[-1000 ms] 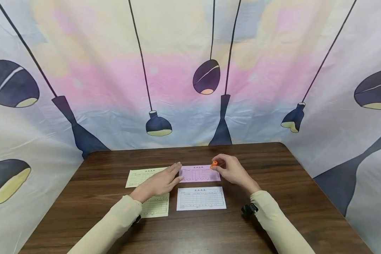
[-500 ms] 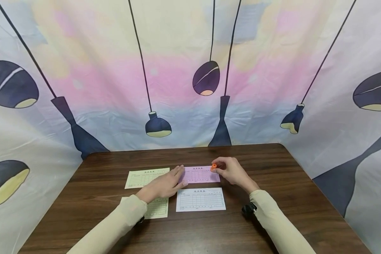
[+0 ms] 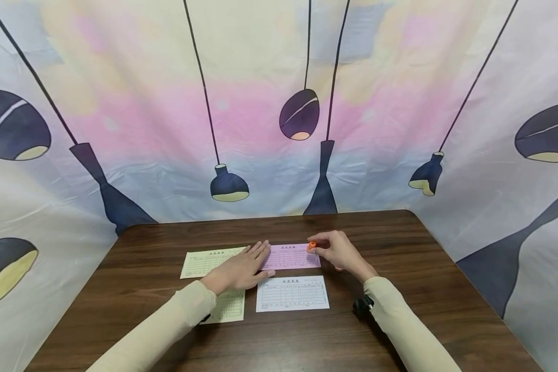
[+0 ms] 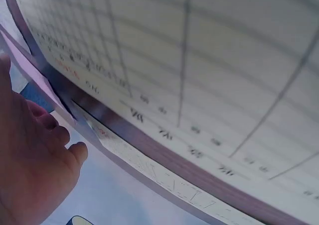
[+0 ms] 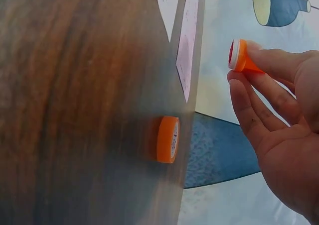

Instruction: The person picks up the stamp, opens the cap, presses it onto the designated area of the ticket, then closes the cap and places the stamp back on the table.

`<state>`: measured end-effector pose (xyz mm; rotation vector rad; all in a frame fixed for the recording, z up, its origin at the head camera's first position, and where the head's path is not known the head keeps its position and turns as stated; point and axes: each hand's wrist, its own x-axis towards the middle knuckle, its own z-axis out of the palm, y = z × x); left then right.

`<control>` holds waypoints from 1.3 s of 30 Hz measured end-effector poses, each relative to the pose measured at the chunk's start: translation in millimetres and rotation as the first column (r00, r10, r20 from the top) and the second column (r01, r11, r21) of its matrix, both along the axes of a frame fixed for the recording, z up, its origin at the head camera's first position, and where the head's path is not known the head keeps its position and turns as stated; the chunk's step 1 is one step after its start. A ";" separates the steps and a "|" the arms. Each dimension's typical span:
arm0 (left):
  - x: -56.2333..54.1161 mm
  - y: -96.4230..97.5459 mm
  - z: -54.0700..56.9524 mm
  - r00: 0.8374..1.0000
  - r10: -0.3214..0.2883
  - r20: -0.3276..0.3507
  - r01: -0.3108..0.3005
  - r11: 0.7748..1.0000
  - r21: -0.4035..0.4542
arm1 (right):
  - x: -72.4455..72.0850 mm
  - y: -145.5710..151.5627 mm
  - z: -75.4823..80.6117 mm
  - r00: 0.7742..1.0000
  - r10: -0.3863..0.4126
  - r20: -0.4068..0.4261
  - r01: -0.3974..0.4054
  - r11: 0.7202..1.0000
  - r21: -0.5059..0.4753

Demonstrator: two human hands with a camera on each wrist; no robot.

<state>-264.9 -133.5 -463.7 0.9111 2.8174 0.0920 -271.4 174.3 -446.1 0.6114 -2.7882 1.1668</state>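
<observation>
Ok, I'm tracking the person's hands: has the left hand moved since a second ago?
Yes, rightward: against the dark-blue domed lamp printed on the pastel backdrop in the head view, the left hand sits slightly further right.

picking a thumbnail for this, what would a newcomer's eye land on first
Probably the small orange stamp pinched in the right-hand grip, at the far right corner of the pink slip. The big dark lamps pictured on the pastel backdrop behind the table compete with it. In the right wrist view, an orange disc stands out on the wood.
</observation>
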 end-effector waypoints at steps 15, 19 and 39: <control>0.6 4.9 -1.6 0.999 0.018 0.043 -0.016 0.998 -0.056 | -5.0 -6.3 -11.7 1.000 0.018 0.008 -0.019 0.996 0.091; -0.3 5.3 -1.0 0.999 0.015 0.040 -0.012 0.998 -0.058 | -6.6 -6.2 -11.0 1.000 0.013 0.005 -0.014 0.995 0.101; -2.2 7.1 -1.5 0.999 0.010 0.053 -0.006 0.997 -0.076 | -6.7 -5.5 -8.6 0.999 -0.012 0.030 0.009 0.994 0.106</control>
